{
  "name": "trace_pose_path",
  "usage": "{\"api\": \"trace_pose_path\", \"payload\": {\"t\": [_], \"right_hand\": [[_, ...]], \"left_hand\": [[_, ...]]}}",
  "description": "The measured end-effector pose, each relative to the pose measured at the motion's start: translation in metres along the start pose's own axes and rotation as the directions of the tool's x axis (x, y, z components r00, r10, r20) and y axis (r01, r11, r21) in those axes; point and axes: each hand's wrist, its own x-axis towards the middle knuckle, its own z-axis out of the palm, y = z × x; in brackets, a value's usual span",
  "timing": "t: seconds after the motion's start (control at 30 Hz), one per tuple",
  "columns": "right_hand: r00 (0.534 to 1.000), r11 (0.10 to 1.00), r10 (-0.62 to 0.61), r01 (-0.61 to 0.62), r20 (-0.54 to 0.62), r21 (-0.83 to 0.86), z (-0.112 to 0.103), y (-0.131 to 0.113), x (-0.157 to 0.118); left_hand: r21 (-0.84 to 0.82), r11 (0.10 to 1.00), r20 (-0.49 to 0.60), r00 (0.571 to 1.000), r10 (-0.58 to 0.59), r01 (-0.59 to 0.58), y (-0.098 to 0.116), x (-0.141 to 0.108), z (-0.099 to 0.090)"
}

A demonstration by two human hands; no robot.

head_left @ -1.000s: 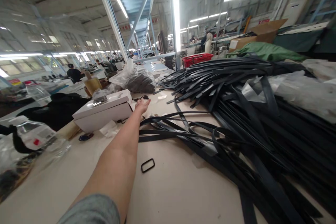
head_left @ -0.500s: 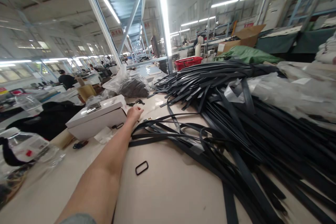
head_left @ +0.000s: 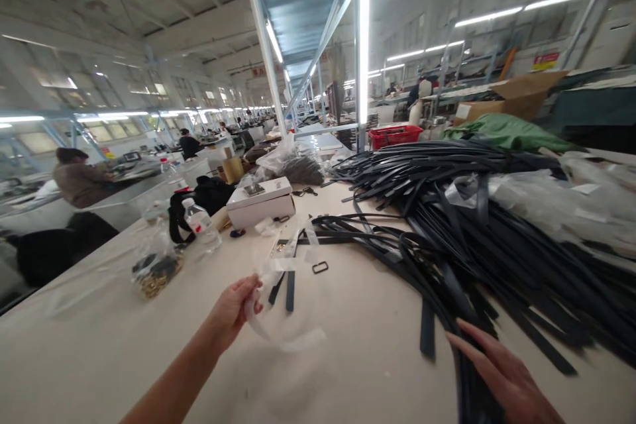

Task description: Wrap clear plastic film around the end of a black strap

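My left hand (head_left: 237, 305) pinches a translucent plastic strip (head_left: 298, 339), blurred by motion, which loops over the pale table (head_left: 348, 371). Just beyond it lie the ends of dark straps (head_left: 290, 291) and some small gold-coloured pieces. A black rectangular ring (head_left: 320, 267) rests on the table to the right of the strip. At the lower right, my right hand (head_left: 497, 364) lies against a bundle of black straps (head_left: 467, 371), with its fingers stretched out and slightly apart.
A large heap of black straps (head_left: 497, 232) covers the right side, with clear plastic (head_left: 541, 195) on it. At the left are a white box (head_left: 261, 204), a plastic bottle (head_left: 201, 225) and a bag of metal pieces (head_left: 155, 271). A red basket (head_left: 395, 136) stands behind; people sit farther off.
My left hand has drawn back from beside the white box and now holds the plastic strip. My right hand has come into view at the straps. The camera has turned left.
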Motion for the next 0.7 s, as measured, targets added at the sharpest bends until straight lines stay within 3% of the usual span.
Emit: {"api": "trace_pose_path", "payload": {"t": [0.1,0.17,0.27,0.33,0.4,0.43,0.53,0.6,0.7], "right_hand": [[0.996,0.994,0.077,-0.080,-0.038,-0.074,-0.024,-0.022,0.008],[0.978,0.987,0.092,-0.115,-0.186,-0.116,-0.041,-0.043,0.009],[0.920,0.982,0.186,-0.185,-0.346,0.037,-0.061,-0.095,0.003],[0.937,0.933,0.270,-0.198,-0.220,0.301,-0.068,-0.144,-0.001],[0.966,0.813,0.255,-0.233,0.034,0.533,-0.069,-0.195,-0.002],[0.959,0.741,0.222,-0.283,0.176,0.608,-0.068,-0.219,0.000],[0.848,0.591,0.084,-0.465,0.523,0.659,-0.061,-0.273,0.009],[0.802,0.586,0.026,-0.496,0.597,0.641,-0.055,-0.294,0.015],[0.811,0.554,0.015,-0.494,0.586,0.670,-0.045,-0.309,0.022]], "left_hand": [[-0.253,0.961,-0.033,0.992,-0.121,0.109,-0.028,-0.050,-0.012],[-0.344,0.931,-0.058,0.987,-0.151,0.122,-0.041,-0.073,-0.014],[-0.351,0.933,-0.068,0.991,-0.113,0.082,-0.057,-0.095,-0.010],[-0.323,0.945,-0.051,0.996,-0.080,0.059,-0.064,-0.104,-0.005],[-0.293,0.955,-0.024,0.999,-0.049,0.040,-0.069,-0.113,0.002],[-0.279,0.960,-0.009,0.999,-0.034,0.030,-0.070,-0.117,0.006],[-0.254,0.967,0.032,0.999,0.018,-0.009,-0.068,-0.128,0.017],[-0.269,0.963,0.055,0.998,0.034,-0.018,-0.065,-0.132,0.023],[-0.316,0.948,0.041,0.997,0.063,-0.047,-0.061,-0.134,0.025]]}}
